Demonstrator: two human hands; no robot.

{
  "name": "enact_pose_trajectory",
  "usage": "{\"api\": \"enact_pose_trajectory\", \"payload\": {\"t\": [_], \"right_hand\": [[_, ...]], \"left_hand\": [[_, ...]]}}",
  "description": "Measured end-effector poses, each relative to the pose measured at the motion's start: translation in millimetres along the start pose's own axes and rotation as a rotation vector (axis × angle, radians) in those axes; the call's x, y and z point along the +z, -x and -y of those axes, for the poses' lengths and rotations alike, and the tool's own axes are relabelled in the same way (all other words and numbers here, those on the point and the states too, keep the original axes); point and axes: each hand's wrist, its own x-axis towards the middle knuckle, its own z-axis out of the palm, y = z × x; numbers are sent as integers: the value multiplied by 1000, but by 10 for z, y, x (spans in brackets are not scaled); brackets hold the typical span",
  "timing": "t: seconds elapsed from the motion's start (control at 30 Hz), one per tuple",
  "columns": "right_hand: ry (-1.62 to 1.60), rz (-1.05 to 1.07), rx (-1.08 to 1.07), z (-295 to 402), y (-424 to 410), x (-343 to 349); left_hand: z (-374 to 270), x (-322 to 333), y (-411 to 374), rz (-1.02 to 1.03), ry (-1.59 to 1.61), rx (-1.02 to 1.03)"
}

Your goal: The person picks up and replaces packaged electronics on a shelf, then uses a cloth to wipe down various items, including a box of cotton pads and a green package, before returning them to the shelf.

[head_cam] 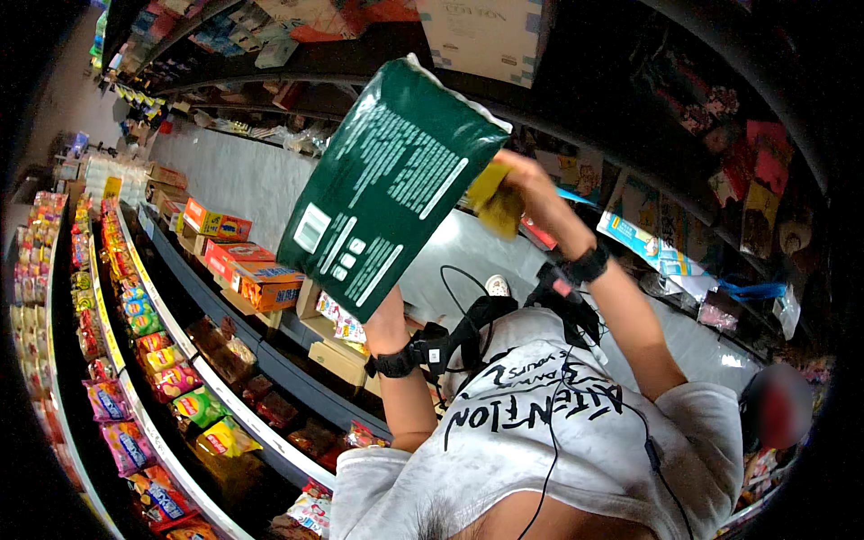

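Note:
A large dark green plastic package [388,182] with white print is held up, tilted, in front of me. My left hand [388,312] supports it at its lower end; the fingers are hidden behind the package. Just beyond its right edge, my right hand [530,185] grips a yellow cloth [496,199], blurred. Whether the cloth touches the package I cannot tell. Both wrists wear black straps.
Shelves of colourful snack packets [179,381] curve along the left. Beside them stand orange and red cartons [266,283] and an opened cardboard box [337,361]. Dark shelves with packaged goods [628,236] run above and right. Grey floor [229,162] shows between the shelves.

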Motion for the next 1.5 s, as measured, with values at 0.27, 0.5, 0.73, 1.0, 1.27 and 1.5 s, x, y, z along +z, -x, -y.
{"api": "enact_pose_trajectory", "payload": {"t": [0.27,0.5,0.73,1.0,1.27,1.5], "right_hand": [[-44,-92,86,136,323,461],[1242,-155,-769,319,292,512],[1423,1,-730,730,418,439],[965,-609,-813,959,458,412],[1276,-435,-415,368,315,33],[-1,-797,166,-336,753,-1122]], "left_hand": [[-145,313,-338,15,40,-123],[-346,918,-189,128,167,-353],[51,389,-306,279,310,-474],[228,472,-284,340,157,-576],[292,580,-167,364,183,-580],[546,115,-369,293,477,-536]]}}
